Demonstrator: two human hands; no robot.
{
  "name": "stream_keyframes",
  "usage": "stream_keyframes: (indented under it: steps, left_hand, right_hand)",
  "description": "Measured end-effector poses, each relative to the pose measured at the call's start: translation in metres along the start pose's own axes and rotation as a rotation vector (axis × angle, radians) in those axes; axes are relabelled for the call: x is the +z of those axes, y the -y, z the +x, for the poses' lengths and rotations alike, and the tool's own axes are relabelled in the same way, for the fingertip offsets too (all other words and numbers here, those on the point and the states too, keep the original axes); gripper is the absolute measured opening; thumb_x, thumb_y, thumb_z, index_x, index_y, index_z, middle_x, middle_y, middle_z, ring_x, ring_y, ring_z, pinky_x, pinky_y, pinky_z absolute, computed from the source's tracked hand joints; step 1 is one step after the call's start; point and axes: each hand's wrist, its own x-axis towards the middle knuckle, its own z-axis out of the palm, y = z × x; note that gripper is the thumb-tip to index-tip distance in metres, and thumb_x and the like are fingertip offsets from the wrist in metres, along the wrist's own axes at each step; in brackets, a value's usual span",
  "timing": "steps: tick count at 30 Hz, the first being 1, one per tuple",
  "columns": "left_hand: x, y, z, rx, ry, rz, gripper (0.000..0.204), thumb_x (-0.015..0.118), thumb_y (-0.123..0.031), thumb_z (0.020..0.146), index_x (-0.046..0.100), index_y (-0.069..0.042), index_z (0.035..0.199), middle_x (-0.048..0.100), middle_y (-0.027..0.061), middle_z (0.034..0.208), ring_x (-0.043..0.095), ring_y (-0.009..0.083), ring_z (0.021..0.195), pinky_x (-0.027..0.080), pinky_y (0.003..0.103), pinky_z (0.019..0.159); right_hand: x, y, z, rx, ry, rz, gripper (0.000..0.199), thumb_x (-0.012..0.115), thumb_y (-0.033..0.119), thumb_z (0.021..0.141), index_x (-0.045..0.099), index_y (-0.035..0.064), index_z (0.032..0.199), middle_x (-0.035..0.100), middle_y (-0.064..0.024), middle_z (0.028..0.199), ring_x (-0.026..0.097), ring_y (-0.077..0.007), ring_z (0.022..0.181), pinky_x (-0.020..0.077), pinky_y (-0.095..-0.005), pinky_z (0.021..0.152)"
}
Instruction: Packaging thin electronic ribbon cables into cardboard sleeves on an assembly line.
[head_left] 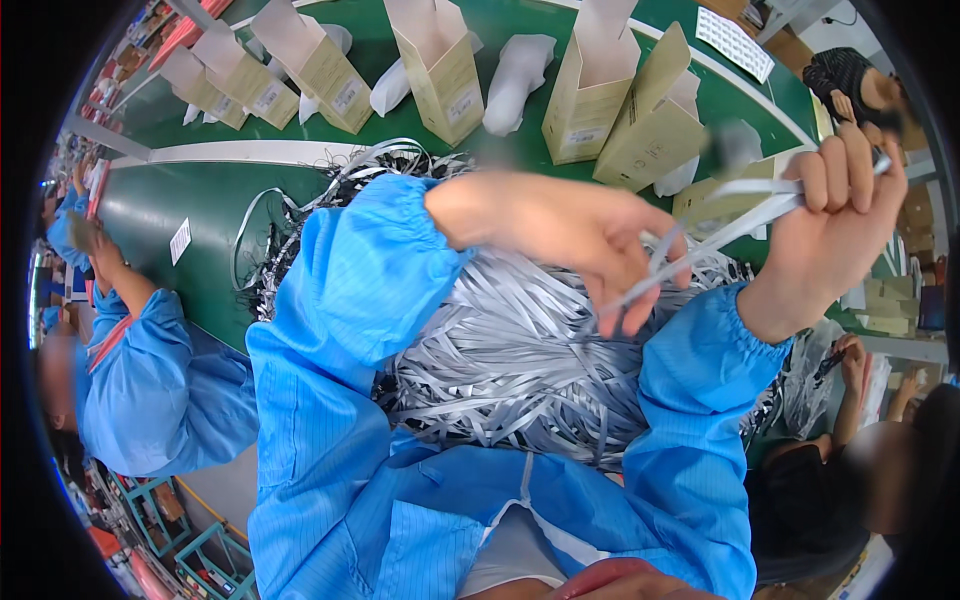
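My right hand [830,225], raised at the right, is closed on a grey flat strap [745,228]. The strap runs in two lengths down to the left, toward my left hand [585,235]. My left hand reaches across from the left, its bent fingers around the strap's lower part and slightly smeared by motion. Beneath both hands lies a large tangled pile of grey flat straps [520,350], with small black pieces along its edges. The pile sits against my body, between my blue sleeves, which hide part of it.
Upright cream boxes [435,85] with raised flaps line the far side of the green table [145,195], with white wrapped bundles [517,85] between them. A printed sheet [735,42] lies at the far right. A co-worker in blue [150,390] sits left; others work at the right.
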Motion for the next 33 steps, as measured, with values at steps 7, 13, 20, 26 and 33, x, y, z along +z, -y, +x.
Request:
stream_keyframes:
  steps: [7, 13, 20, 26, 33]
  left_hand:
    - [-0.016, -0.013, -0.014, 0.099, -0.351, 0.173, 0.03, 0.052, -0.019, 0.104, 0.056, 0.0, 0.126, 0.065, 0.0052, 0.101, 0.058, 0.0063, 0.085, 0.048, 0.019, 0.069]
    - [-0.004, -0.026, -0.028, 0.387, -0.829, 0.083, 0.029, 0.053, -0.021, 0.104, 0.062, -0.001, 0.123, 0.064, -0.0001, 0.098, 0.055, 0.0051, 0.081, 0.045, 0.017, 0.067]
    - [-0.005, -0.022, -0.016, 0.498, -0.869, 0.123, 0.027, 0.058, -0.02, 0.102, 0.064, 0.0, 0.119, 0.068, 0.0019, 0.1, 0.062, 0.0069, 0.086, 0.049, 0.02, 0.07]
    - [-0.008, -0.036, -0.032, 0.333, -0.779, 0.3, 0.027, 0.066, -0.017, 0.096, 0.068, 0.003, 0.114, 0.074, 0.0089, 0.102, 0.07, 0.0138, 0.09, 0.055, 0.025, 0.084]
    - [-0.014, -0.039, -0.04, 0.416, -0.857, 0.523, 0.027, 0.068, -0.018, 0.095, 0.068, 0.002, 0.113, 0.072, 0.0068, 0.099, 0.069, 0.0134, 0.092, 0.055, 0.028, 0.086]
  right_hand:
    - [0.023, -0.011, 0.002, -0.467, -0.39, -1.284, 0.029, 0.062, 0.028, 0.097, 0.061, 0.0009, 0.108, 0.037, 0.0059, 0.066, 0.029, -0.003, 0.056, 0.0224, -0.023, 0.048]
    - [0.015, -0.041, 0.001, 0.358, 0.077, -1.574, 0.055, 0.071, 0.039, 0.092, 0.058, 0.0003, 0.129, 0.052, 0.004, 0.082, 0.051, -0.0035, 0.079, 0.0427, -0.0205, 0.069]
    - [-0.006, -0.093, 0.006, 0.299, 0.271, -1.064, 0.052, 0.079, 0.041, 0.085, 0.063, 0.0001, 0.114, 0.057, 0.0035, 0.076, 0.054, -0.0071, 0.078, 0.045, -0.0255, 0.066]
    - [-0.02, -0.072, 0.014, 0.57, 0.327, -1.095, 0.042, 0.073, 0.041, 0.091, 0.066, 0.002, 0.105, 0.065, 0.0007, 0.081, 0.056, -0.0079, 0.078, 0.045, -0.0255, 0.068]
    - [-0.012, -0.048, 0.009, 0.456, 0.327, -1.359, 0.037, 0.063, 0.036, 0.098, 0.068, -0.0002, 0.095, 0.06, -0.0013, 0.075, 0.055, -0.009, 0.076, 0.0418, -0.0251, 0.065]
